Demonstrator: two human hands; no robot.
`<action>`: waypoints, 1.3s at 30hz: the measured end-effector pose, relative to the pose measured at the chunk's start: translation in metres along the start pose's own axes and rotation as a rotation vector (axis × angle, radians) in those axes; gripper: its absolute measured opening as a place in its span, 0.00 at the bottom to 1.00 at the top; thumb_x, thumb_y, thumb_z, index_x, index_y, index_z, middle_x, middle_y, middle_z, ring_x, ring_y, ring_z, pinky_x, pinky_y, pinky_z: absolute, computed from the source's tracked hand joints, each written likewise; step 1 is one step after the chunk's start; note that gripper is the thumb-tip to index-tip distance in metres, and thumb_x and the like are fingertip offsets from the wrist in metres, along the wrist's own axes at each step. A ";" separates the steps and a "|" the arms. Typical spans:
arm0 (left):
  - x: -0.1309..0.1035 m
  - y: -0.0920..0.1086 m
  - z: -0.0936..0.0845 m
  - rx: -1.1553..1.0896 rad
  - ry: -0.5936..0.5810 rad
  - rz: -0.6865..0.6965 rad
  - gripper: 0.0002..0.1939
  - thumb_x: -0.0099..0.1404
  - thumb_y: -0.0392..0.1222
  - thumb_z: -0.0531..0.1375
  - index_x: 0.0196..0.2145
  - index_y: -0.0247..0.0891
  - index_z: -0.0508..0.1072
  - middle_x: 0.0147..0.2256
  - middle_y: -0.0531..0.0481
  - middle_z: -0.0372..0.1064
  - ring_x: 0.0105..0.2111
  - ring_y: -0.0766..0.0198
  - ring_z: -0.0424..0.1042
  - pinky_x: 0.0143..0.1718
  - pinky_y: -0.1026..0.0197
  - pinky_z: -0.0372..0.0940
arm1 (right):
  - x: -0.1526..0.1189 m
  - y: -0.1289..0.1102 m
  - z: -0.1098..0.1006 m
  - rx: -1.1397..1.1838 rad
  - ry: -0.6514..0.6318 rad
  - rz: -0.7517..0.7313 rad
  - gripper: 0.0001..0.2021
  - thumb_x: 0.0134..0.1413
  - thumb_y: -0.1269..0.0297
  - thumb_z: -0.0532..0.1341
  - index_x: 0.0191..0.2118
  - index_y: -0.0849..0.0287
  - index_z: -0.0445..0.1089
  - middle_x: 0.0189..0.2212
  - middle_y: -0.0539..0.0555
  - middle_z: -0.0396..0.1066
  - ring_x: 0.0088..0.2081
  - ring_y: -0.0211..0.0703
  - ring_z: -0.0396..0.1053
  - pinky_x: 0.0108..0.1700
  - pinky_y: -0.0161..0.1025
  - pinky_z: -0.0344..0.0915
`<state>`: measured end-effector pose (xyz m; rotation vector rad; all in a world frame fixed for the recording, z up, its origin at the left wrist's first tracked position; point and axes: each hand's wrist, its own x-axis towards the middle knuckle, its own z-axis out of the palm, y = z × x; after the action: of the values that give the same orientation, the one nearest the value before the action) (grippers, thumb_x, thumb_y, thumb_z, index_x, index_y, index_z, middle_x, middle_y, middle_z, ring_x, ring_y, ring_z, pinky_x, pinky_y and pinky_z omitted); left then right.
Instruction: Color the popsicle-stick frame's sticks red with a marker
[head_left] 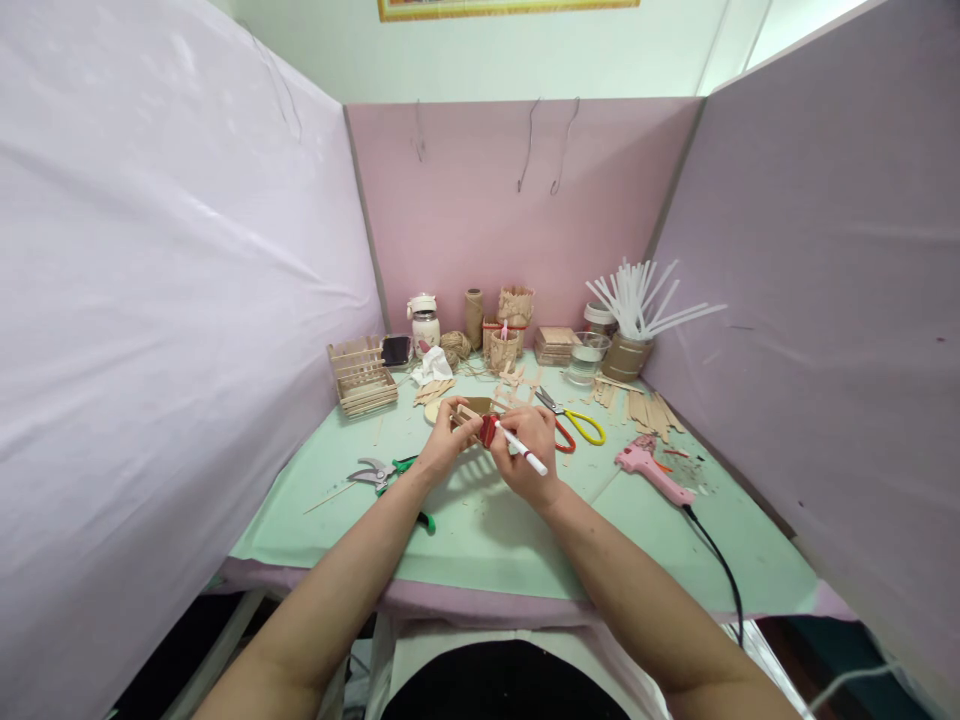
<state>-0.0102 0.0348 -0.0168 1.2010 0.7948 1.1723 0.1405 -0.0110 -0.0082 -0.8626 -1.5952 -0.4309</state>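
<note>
My left hand (448, 437) is closed on a small craft-stick piece (470, 413) with a red-coloured part (489, 430) facing my right hand. In my right hand (531, 450) is a white marker pen (523, 449), its tip end up against the red part. Both hands meet above the middle of the table. Under and behind them a cardboard-brown round piece (480, 404) shows in part. Green-handled pruning shears (373, 472) lie beside my left forearm, partly hidden by it. Scissors with red and yellow handles (585, 425) lie just beyond my right hand.
A pink glue gun (652, 471) with a black cord lies at right. Loose craft sticks (651, 410) and a pot of white glue sticks (628, 356) are behind it. A stick basket (362, 378), a jar (425, 328) and a water bowl (585, 360) stand towards the back.
</note>
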 end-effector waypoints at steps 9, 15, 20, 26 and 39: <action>-0.001 0.002 0.001 -0.023 -0.003 0.000 0.32 0.51 0.56 0.73 0.47 0.46 0.62 0.35 0.58 0.66 0.35 0.67 0.72 0.39 0.63 0.67 | 0.000 0.000 0.000 0.021 -0.019 0.004 0.07 0.57 0.73 0.58 0.33 0.54 0.60 0.26 0.47 0.69 0.30 0.41 0.70 0.45 0.46 0.59; -0.001 0.002 0.001 -0.022 -0.003 -0.012 0.32 0.51 0.56 0.73 0.46 0.47 0.62 0.35 0.58 0.66 0.35 0.68 0.71 0.38 0.64 0.66 | 0.000 0.000 0.000 0.019 0.006 0.005 0.07 0.57 0.73 0.59 0.36 0.54 0.61 0.29 0.48 0.71 0.32 0.42 0.72 0.46 0.46 0.59; -0.001 0.003 0.002 -0.028 -0.005 -0.012 0.31 0.51 0.56 0.72 0.46 0.47 0.62 0.36 0.58 0.66 0.36 0.68 0.71 0.38 0.65 0.66 | 0.000 -0.001 -0.001 0.034 -0.017 0.012 0.08 0.55 0.74 0.58 0.34 0.53 0.61 0.27 0.47 0.70 0.31 0.42 0.72 0.46 0.47 0.59; -0.001 0.002 0.001 -0.008 -0.005 -0.010 0.32 0.51 0.57 0.72 0.46 0.47 0.62 0.36 0.57 0.66 0.36 0.67 0.71 0.38 0.64 0.66 | 0.001 -0.001 0.000 0.017 0.014 0.008 0.07 0.56 0.74 0.59 0.35 0.53 0.61 0.29 0.48 0.71 0.32 0.42 0.72 0.46 0.47 0.59; -0.002 0.002 0.001 -0.014 -0.023 -0.017 0.30 0.53 0.55 0.72 0.46 0.48 0.62 0.37 0.57 0.66 0.37 0.67 0.72 0.39 0.64 0.66 | 0.001 0.000 -0.001 0.027 0.011 0.006 0.08 0.55 0.74 0.59 0.36 0.53 0.62 0.29 0.48 0.72 0.33 0.43 0.72 0.45 0.47 0.59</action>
<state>-0.0105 0.0331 -0.0154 1.1923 0.7772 1.1458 0.1408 -0.0115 -0.0072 -0.8430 -1.5841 -0.4080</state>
